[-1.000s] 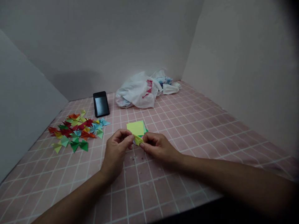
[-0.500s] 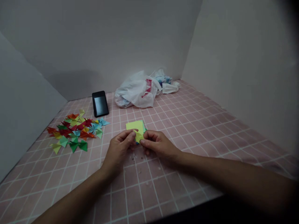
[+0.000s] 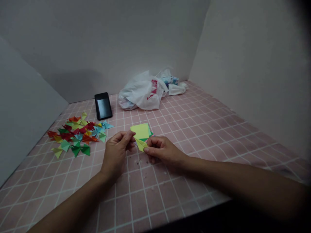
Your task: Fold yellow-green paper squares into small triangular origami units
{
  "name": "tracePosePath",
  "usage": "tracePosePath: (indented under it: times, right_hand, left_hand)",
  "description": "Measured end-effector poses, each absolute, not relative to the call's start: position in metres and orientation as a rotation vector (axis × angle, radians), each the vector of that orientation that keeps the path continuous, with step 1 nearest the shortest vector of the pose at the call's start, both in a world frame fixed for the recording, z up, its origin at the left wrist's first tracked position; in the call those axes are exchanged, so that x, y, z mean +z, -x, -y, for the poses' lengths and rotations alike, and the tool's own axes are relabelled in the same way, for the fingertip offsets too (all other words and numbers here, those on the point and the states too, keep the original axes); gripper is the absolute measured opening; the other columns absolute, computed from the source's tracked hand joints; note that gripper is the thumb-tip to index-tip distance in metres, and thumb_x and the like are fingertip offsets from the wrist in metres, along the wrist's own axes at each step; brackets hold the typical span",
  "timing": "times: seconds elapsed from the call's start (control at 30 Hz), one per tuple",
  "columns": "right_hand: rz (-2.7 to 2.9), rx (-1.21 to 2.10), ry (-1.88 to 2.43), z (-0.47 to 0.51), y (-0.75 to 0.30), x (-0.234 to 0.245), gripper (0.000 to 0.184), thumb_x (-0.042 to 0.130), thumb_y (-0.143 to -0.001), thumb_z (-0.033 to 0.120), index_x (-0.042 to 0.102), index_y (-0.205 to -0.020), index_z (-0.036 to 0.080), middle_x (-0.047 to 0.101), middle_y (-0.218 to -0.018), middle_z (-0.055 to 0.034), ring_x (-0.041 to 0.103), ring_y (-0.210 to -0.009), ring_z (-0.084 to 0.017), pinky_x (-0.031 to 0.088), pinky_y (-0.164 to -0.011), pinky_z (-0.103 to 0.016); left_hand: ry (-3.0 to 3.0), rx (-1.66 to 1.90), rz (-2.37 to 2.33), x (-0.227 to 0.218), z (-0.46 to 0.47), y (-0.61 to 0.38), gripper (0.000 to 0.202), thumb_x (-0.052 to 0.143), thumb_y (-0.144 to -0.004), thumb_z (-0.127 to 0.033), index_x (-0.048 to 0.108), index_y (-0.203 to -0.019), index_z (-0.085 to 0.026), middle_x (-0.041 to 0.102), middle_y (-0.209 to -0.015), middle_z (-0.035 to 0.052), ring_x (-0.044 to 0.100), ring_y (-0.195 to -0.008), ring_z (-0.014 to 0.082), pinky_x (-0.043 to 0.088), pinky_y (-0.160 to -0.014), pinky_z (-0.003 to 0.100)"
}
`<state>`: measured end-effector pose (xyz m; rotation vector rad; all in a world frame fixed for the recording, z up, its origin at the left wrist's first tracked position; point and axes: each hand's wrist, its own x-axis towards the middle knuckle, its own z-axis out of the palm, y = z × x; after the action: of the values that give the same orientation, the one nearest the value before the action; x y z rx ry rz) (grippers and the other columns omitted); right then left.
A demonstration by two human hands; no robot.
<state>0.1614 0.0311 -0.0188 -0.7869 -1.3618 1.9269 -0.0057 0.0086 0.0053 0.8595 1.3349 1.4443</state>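
Note:
Between my hands is a small folded piece of yellow origami paper (image 3: 140, 144), narrow towards its upper left. My right hand (image 3: 161, 149) pinches its lower right side with thumb and fingers. My left hand (image 3: 119, 145) has thumb and forefinger closed at the paper's upper left tip. Just behind it lies a stack of square paper sheets (image 3: 140, 130), yellow on top, with green and pink edges showing beneath. My fingers hide the stack's near edge in part.
To the left is a pile of folded paper cranes (image 3: 80, 131) in several colours. A black phone-like device (image 3: 103, 106) leans behind it. A white plastic bag (image 3: 143, 92) and a crumpled white bundle (image 3: 177, 89) lie at the back, on a pink checked cloth (image 3: 206, 136).
My left hand has moved left and slightly up, to the tip of the folded paper. More of the paper now shows between my hands, and more of the stack behind is visible.

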Motion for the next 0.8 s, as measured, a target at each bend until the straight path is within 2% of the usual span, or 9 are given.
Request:
tracePosePath:
  times: [0.07, 0.13, 0.27, 0.37, 0.63, 0.8]
  right_hand:
    - [1.34, 1.906, 0.794, -0.031, -0.161, -0.018, 0.027, 0.071, -0.082, 0.033, 0.052, -0.069, 0.018, 0.056, -0.056, 0.0041, 0.049, -0.049, -0.008, 0.035, -0.052, -0.024]
    - [1.329, 1.878, 0.803, -0.032, -0.161, -0.017, 0.027, 0.071, -0.082, 0.033, 0.052, -0.069, 0.018, 0.056, -0.056, 0.004, 0.049, -0.049, -0.008, 0.033, -0.051, -0.024]
    - [1.373, 1.872, 0.824, -0.034, -0.162, -0.019, 0.026, 0.071, -0.082, 0.034, 0.054, -0.07, 0.018, 0.055, -0.055, 0.004, 0.048, -0.05, -0.007, 0.033, -0.051, -0.023]
    - [1.402, 1.925, 0.794, -0.035, -0.162, -0.02, 0.027, 0.071, -0.081, 0.036, 0.054, -0.07, 0.018, 0.055, -0.056, 0.0042, 0.049, -0.05, -0.008, 0.036, -0.051, -0.023]
    - [1.451, 1.954, 0.748, -0.035, -0.163, -0.016, 0.027, 0.066, -0.086, 0.037, 0.054, -0.072, 0.017, 0.058, -0.06, 0.0026, 0.052, -0.052, -0.008, 0.038, -0.053, -0.023]
    - [1.499, 1.89, 0.77, -0.033, -0.163, -0.015, 0.023, 0.061, -0.089, 0.03, 0.052, -0.072, 0.018, 0.055, -0.059, 0.0029, 0.05, -0.052, -0.008, 0.037, -0.053, -0.024]
  left_hand:
    - [-0.821, 1.469, -1.328, 0.005, -0.01, 0.007, 0.035, 0.081, -0.068, -0.048, 0.072, -0.078, -0.016, 0.065, -0.071, 0.0005, 0.055, -0.059, 0.0109, 0.041, -0.055, 0.022]
    - [-0.859, 1.356, -1.306, 0.004, -0.008, 0.006, 0.038, 0.077, -0.073, -0.052, 0.072, -0.086, -0.016, 0.064, -0.07, 0.0003, 0.054, -0.057, 0.0109, 0.041, -0.054, 0.022]
    - [-1.017, 1.113, -1.283, 0.0, -0.002, 0.001, 0.03, 0.081, -0.072, -0.042, 0.067, -0.071, -0.015, 0.057, -0.06, -0.0018, 0.047, -0.053, 0.0097, 0.035, -0.052, 0.022]
    - [-1.009, 1.151, -1.283, -0.001, 0.001, 0.0, 0.032, 0.08, -0.073, -0.04, 0.062, -0.063, -0.015, 0.055, -0.06, -0.002, 0.047, -0.056, 0.0095, 0.036, -0.054, 0.021]
    - [-0.817, 1.235, -1.202, 0.003, 0.0, -0.005, 0.036, 0.083, -0.069, -0.039, 0.057, -0.061, -0.016, 0.052, -0.052, -0.0061, 0.042, -0.05, 0.0065, 0.033, -0.05, 0.019]
    - [-0.947, 1.238, -1.265, -0.002, 0.0, -0.003, 0.034, 0.077, -0.077, -0.041, 0.058, -0.064, -0.016, 0.055, -0.052, -0.0055, 0.045, -0.049, 0.0067, 0.035, -0.051, 0.019]
